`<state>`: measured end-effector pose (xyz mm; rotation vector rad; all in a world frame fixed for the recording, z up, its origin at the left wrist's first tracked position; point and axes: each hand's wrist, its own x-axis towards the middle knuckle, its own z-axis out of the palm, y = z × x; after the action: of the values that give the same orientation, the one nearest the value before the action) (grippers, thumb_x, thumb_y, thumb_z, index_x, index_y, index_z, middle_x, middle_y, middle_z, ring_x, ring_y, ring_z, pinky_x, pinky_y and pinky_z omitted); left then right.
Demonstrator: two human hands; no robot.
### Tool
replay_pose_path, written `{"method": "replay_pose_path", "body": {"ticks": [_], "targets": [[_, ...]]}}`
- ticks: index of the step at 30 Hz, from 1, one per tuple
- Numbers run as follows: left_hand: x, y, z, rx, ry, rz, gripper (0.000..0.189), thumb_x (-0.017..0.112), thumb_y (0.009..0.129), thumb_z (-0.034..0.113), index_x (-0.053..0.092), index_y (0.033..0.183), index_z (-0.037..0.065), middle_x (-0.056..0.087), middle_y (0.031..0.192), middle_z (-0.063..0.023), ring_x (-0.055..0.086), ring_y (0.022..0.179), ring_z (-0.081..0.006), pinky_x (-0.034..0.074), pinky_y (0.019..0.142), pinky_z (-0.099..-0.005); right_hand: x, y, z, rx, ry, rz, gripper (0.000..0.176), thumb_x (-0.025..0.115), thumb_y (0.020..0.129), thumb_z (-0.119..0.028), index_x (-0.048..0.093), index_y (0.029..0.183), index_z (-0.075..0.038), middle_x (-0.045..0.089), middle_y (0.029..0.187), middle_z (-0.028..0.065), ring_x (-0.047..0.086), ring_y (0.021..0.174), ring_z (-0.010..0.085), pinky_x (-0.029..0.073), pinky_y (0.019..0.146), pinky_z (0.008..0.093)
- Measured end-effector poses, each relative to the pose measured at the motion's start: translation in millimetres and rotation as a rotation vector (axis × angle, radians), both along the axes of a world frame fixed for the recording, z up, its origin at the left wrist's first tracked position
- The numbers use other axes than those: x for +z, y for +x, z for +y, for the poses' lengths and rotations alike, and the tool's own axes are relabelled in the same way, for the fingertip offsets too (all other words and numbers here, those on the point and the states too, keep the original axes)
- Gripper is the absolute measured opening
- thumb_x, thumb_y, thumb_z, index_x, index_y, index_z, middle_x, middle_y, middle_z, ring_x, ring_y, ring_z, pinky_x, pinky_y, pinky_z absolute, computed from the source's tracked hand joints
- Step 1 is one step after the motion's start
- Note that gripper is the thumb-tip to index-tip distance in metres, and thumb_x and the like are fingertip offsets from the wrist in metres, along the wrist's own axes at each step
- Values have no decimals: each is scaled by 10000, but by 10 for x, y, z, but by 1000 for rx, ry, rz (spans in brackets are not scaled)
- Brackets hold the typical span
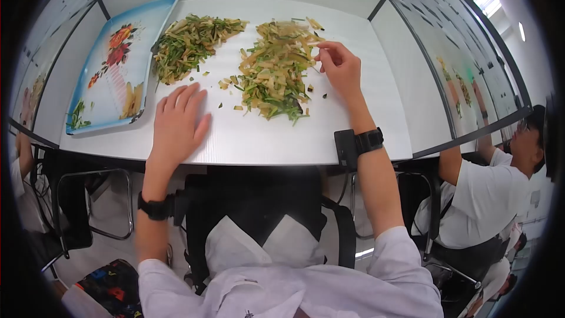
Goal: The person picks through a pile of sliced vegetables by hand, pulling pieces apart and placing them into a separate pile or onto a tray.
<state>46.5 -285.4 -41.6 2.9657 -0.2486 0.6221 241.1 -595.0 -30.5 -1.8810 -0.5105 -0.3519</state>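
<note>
My right hand (pixel 339 66) is at the right edge of a loose pile of chopped dried plant pieces (pixel 273 73), green, yellow and tan. Its thumb and fingers are pinched together, and a thin grey sliver shows below them; what they hold is too small to name. My left hand (pixel 180 119) lies palm down on the white table (pixel 265 144), fingers stretched and holding nothing. Just beyond its fingertips is a second, greener pile of chopped plant pieces (pixel 187 47). A few dark and yellow bits are scattered between and beside the piles.
A blue-rimmed tray with painted flowers (pixel 105 91) stands at the left, with a small green heap (pixel 78 115) and a tan heap (pixel 132 101) in its near corners. Partitions (pixel 385 65) enclose the table. Another person (pixel 488 191) sits at the right beyond the partition.
</note>
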Motion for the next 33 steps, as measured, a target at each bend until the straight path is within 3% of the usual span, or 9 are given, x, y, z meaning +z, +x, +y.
{"method": "replay_pose_path", "body": {"ticks": [4,11,13,17,22,25,27,30,33], "targets": [[123,-331,-4,23,69,147,543,512,920,277,442,1385,6,405,1485,-168,340,1386,-371,253,1125,-502,-19,-1,8,10,19,-13,142,624,908,-102,700,1024,-68,712,764,49,651,609,93,509,569,230],[34,-459,-12,38,29,99,519,508,914,275,447,1359,14,388,1490,-175,315,1403,-367,221,1149,-506,-62,12,-55,-28,14,2,141,626,906,-104,698,1021,-67,716,743,56,653,618,88,506,560,229],[48,-543,-16,31,20,92,518,514,911,274,450,1358,17,390,1489,-173,317,1403,-365,219,1151,-508,-75,-2,-89,-53,-82,67,166,610,923,-107,687,1049,-31,705,776,57,594,596,72,485,550,218],[5,-797,41,55,18,76,519,535,904,270,459,1352,21,398,1484,-167,329,1398,-359,222,1151,-511,-115,-96,-166,-144,115,97,160,601,917,-96,680,1031,-16,696,771,59,591,584,80,477,545,225],[-178,-1067,29,72,42,-65,599,659,811,196,460,1349,24,393,1480,-184,325,1397,-381,226,1139,-540,-125,-219,-276,-196,200,124,149,611,901,-115,694,1007,-50,710,733,57,617,548,93,483,502,234],[-222,-1166,76,45,21,-125,597,671,747,123,475,1303,25,436,1440,-180,358,1381,-381,243,1132,-543,-135,-230,-284,-176,194,90,155,611,895,-112,696,1009,-50,706,722,58,611,539,94,480,501,234],[-225,-1162,126,33,-1,-182,496,659,725,95,515,1197,48,488,1383,-159,415,1339,-374,294,1106,-529,-123,-244,-261,-158,144,161,154,613,892,-110,698,1005,-49,701,711,59,608,535,96,481,504,237],[-46,-1124,361,-37,-69,-56,416,663,737,116,559,1138,84,516,1347,-140,439,1314,-363,319,1093,-509,-113,-221,-240,-156,134,138,150,615,890,-110,699,997,-49,700,714,57,609,539,94,482,505,239],[51,-1107,686,-23,-63,-1,426,666,804,226,590,1206,105,492,1387,-156,418,1326,-376,302,1098,-512,-109,-235,-237,-172,137,141,152,612,892,-115,699,998,-50,702,722,54,616,549,94,489,513,240]]}}
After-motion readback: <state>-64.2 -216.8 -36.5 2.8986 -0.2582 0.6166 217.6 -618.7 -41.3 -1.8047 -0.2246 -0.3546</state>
